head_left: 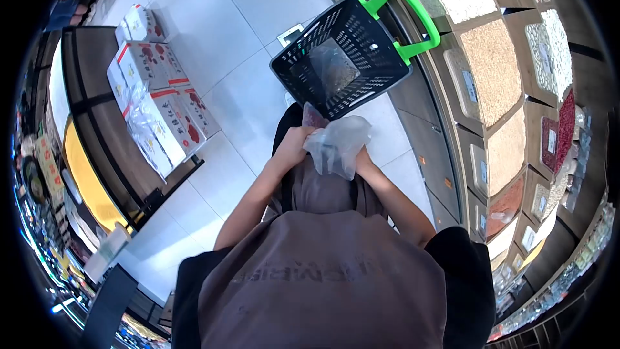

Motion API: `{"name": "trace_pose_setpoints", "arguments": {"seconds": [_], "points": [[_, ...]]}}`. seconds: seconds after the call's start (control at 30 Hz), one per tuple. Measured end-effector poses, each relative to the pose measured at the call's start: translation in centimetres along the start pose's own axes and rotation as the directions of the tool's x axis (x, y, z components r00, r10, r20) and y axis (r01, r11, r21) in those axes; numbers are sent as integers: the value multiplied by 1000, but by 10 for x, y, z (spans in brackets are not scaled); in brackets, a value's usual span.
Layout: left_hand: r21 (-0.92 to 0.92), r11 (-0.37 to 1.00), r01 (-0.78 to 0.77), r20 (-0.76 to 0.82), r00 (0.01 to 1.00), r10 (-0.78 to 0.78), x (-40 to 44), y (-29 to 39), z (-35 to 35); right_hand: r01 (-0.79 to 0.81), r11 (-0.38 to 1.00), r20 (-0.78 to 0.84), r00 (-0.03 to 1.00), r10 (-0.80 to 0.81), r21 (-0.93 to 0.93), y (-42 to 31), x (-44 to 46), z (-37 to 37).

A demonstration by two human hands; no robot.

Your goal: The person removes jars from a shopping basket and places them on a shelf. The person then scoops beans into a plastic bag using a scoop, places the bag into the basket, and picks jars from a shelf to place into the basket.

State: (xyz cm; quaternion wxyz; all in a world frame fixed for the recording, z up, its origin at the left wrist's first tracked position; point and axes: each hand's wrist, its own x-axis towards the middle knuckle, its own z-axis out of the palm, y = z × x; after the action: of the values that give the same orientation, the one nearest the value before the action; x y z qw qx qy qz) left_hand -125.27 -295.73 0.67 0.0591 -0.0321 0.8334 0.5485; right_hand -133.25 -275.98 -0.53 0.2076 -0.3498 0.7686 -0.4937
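Observation:
A translucent plastic bag (339,145) is bunched up in front of my apron, with dark reddish contents showing at its far end (314,116). My left hand (294,147) is closed around the bag's gathered part from the left. On the other side, my right hand (363,161) holds the bag's loose film, which covers most of its fingers. Just beyond both hands stands a black shopping basket (294,64) with a raised green handle (423,16). Another clear bag (337,71) with small contents lies inside the basket.
To the right, a curved counter holds bins of grains (491,71) and a red-filled bin (564,126) with labels. Left of me, white printed cartons (158,110) sit on a dark display table (90,84). Tiled floor (226,32) runs between. A person's legs (71,16) show far left.

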Motion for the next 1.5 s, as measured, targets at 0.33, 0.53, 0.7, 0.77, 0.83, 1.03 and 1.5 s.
{"name": "trace_pose_setpoints", "arguments": {"seconds": [0.33, 0.53, 0.7, 0.77, 0.83, 1.03, 1.5], "points": [[278, 877, 392, 301, 831, -467, 156, -229, 17, -758, 391, -51, 430, 901, 523, 210, 64, 104], [373, 621, 689, 69, 647, -759, 204, -364, 99, -849, -47, 172, 51, 984, 526, 361, 83, 192], [366, 333, 869, -64, 381, -922, 204, -447, 150, -921, 23, 259, 133, 957, 388, 455, 64, 253], [410, 398, 821, -73, 465, -883, 190, -470, 161, -902, 221, 184, 305, 934, 371, 484, 41, 283], [389, 542, 745, -32, 599, -800, 168, -497, 169, -941, 199, 272, 274, 922, 272, 457, 60, 256], [199, 663, 722, 133, 651, -748, 203, -404, 157, -866, 498, 207, 479, 853, -49, 403, 44, 214], [-893, 397, 211, 73, 940, -335, 408, 27, 161, -652, 676, -111, 686, 719, 344, 314, -9, 109]]}}
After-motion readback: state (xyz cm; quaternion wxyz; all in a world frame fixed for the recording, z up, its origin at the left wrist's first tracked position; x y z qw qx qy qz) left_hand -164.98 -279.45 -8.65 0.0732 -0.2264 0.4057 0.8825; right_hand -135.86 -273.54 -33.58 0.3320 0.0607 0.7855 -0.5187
